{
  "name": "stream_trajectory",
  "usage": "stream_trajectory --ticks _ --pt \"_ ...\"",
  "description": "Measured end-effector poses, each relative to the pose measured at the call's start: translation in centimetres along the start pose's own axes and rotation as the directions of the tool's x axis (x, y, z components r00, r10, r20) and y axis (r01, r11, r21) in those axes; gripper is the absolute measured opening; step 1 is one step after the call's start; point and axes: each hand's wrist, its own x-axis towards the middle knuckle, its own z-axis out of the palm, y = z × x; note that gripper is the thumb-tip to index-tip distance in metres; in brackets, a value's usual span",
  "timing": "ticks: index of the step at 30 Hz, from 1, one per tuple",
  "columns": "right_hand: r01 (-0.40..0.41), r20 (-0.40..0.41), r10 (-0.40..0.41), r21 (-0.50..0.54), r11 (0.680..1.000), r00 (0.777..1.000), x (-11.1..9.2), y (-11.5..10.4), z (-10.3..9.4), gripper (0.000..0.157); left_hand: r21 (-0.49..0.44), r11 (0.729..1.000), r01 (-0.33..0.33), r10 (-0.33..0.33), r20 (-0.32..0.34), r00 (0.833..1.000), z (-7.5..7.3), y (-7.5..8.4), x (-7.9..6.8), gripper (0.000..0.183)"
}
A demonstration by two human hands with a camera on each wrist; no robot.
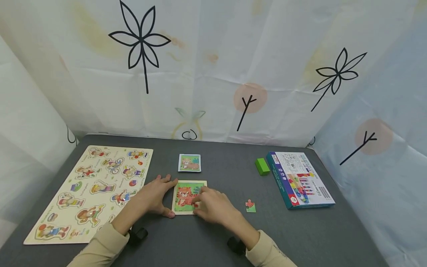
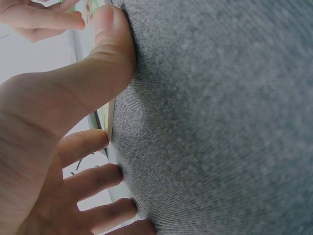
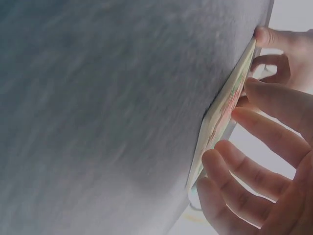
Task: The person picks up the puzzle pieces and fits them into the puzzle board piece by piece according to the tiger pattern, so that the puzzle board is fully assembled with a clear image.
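A small picture puzzle (image 1: pixel 183 207) with a pale frame lies on the table, showing an orange striped animal on green. At its left edge my left hand (image 1: pixel 154 196) rests with spread fingers; in the left wrist view its thumb (image 2: pixel 105 29) and index fingertip touch the frame. Over the puzzle's right part is my right hand (image 1: pixel 213 206), its fingertips (image 3: pixel 239 115) on or just above the picture with fingers slightly bent. The right hand hides that part. A loose jigsaw piece (image 1: pixel 251 206), green and orange, lies to the right of this hand.
A small square picture puzzle (image 1: pixel 189 163) lies behind the framed one. To the left is a large cream board (image 1: pixel 80 200) with cartoon figures. A green block (image 1: pixel 262 167) stands beside a blue-edged box (image 1: pixel 301 180) at the right. White printed cloth (image 1: pixel 213 74) encloses the grey table (image 1: pixel 186 244).
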Motion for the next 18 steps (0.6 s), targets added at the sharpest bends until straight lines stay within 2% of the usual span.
stream_trajectory --ticks 8,18 --pt "-0.016 -0.044 0.019 0.053 0.998 0.999 -1.3 2.1 -0.7 0.024 -0.004 1.0 -0.001 0.001 0.008 1.0 0.1 -0.1 0.1 0.109" --pt "-0.1 -0.077 0.103 0.045 0.994 0.992 -3.0 4.9 -1.1 0.026 -0.004 1.0 0.0 0.0 0.011 1.0 -0.1 -0.1 0.1 0.108"
